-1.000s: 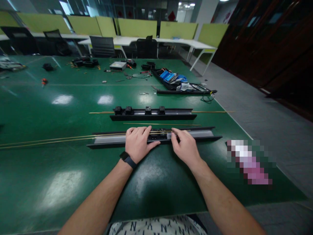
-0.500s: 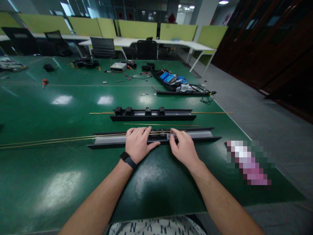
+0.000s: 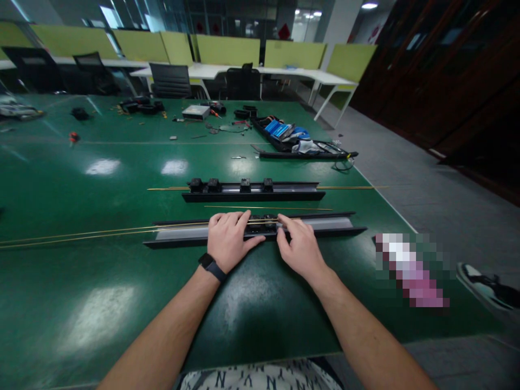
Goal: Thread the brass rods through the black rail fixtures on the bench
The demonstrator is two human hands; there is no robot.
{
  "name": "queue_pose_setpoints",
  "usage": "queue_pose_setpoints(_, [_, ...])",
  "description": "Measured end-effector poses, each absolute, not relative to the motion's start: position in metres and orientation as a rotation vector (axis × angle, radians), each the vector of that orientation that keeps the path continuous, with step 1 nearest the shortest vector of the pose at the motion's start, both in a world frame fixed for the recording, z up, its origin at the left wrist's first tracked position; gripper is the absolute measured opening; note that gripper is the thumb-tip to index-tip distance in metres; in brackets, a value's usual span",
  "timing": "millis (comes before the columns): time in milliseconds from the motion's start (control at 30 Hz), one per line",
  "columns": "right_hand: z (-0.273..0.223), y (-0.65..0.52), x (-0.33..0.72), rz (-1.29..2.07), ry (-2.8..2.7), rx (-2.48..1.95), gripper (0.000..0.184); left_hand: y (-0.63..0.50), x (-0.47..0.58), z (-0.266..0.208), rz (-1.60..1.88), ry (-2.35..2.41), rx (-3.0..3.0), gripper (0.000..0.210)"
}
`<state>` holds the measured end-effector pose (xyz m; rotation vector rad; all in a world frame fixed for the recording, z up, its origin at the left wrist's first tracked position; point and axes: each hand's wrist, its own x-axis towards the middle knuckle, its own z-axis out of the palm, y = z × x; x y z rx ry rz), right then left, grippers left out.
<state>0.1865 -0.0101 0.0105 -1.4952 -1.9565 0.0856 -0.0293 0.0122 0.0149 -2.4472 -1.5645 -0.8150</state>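
A long black rail [image 3: 337,233] with a pale inner floor lies crosswise in front of me. My left hand [image 3: 229,238], with a dark watch on its wrist, lies across the middle of it, fingers curled over the far side and thumb stretched rightward along the near side. Thin brass-coloured rods [image 3: 109,232] run out from under that hand to the left. Between my hands, small black blocks [image 3: 255,222] sit in the rail. My right hand [image 3: 298,241] has thumb and index finger closed around a small spot beside the blocks; what they grip is mostly hidden.
Farther back lies a second black rail [image 3: 252,196] with several black blocks and brass rods. One loose rod [image 3: 268,208] rests between the rails. Behind are a black tray [image 3: 280,142] of blue and white items and a grey box [image 3: 196,112]. A shoe [image 3: 487,287] shows beyond the right edge.
My right hand has shifted slightly left, toward the black blocks. My left hand keeps its place on the rail. A shoe has come into view at the right.
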Motion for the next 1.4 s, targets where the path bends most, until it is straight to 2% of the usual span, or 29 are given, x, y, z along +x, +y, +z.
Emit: queue_pose_setpoints(1400, [0.0108,-0.0109,0.1822,0.098,-1.919,-1.510,0.042,0.0110,-0.0292,0.0159,-0.814,-1.569,-2.453,0.067])
